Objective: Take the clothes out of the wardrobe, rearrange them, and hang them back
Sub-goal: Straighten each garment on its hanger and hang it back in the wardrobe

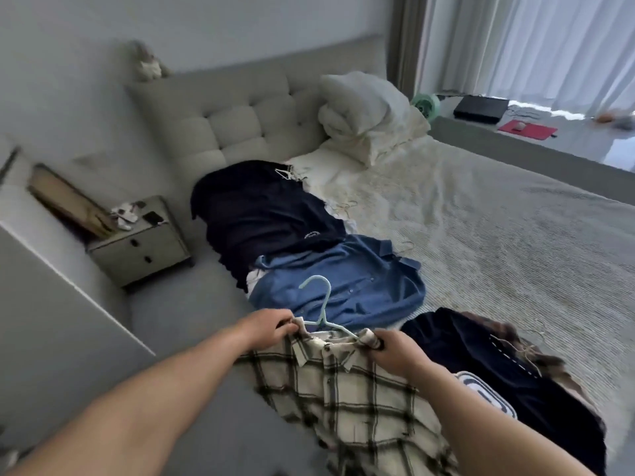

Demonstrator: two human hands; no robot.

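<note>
Hands (271,329) (398,352) grip plaid shirt (360,396) shoulders at bed (515,242) edge.

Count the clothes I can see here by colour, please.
Plaid cream shirt, held by left hand and right hand: 1
Blue shirt: 1
Dark navy garments: 2
Total: 4

A bedroom in a home: a double bed (498,242) with a tufted grey headboard (240,121) and stacked pillows (364,118) stood beside a two-drawer nightstand (141,245), with sheer curtains (536,46) drawn over the window. Shirts and other clothes, among them a denim shirt (343,280) and a dark garment (261,214), lay strewn across the bedspread
</note>
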